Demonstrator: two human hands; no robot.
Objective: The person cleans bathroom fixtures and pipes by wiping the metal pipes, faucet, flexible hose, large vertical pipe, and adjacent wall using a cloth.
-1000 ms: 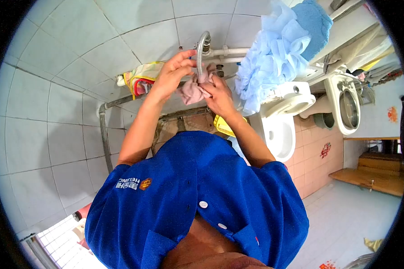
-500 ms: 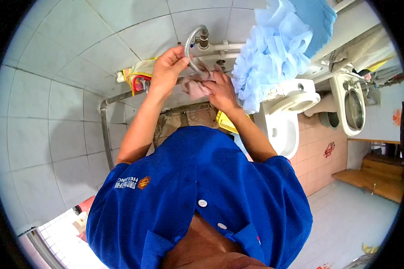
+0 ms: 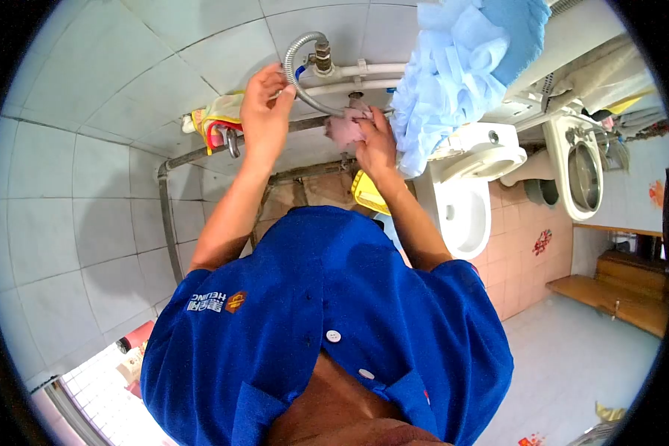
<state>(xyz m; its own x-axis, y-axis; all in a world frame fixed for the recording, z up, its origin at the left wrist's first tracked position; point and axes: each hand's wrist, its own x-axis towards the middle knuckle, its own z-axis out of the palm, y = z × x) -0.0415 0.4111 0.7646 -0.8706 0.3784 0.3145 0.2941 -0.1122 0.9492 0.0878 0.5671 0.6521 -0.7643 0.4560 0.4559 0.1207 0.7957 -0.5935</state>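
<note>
While the left hand [image 3: 267, 111] pinches the bend of the flexible metal hose [image 3: 290, 56] between thumb and fingers, the right hand [image 3: 377, 145] is closed on a pink cloth [image 3: 344, 128] at its lower stretch. From the brass valve [image 3: 323, 58] near the tiled wall [image 3: 230, 56], the hose bows leftward, then its long axis slants down to the right, into the cloth.

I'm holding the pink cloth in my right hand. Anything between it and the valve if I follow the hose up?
Yes, your left hand is at the bend of the metal hose, between the pink cloth and the valve. Nothing else visible blocks that stretch.
</note>
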